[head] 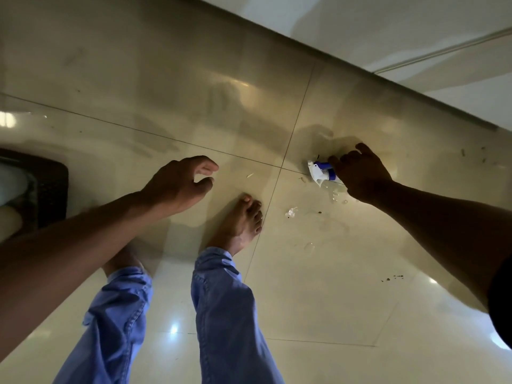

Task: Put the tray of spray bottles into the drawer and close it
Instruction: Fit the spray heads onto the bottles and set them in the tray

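A clear spray bottle with a white and blue trigger head lies on its side on the glossy tiled floor at the right. My right hand reaches down over it, fingers closed around its neck; the bottle's body is mostly hidden under the hand. My left hand hovers above the floor at centre left, fingers curled apart and holding nothing. A dark woven tray with pale rounded shapes in it shows at the far left edge. No drawer is visible.
My bare feet and blue trouser legs stand between the hands. Small puddles or clear bits and dark specks dot the tiles near the bottle. A white wall base runs diagonally across the upper right.
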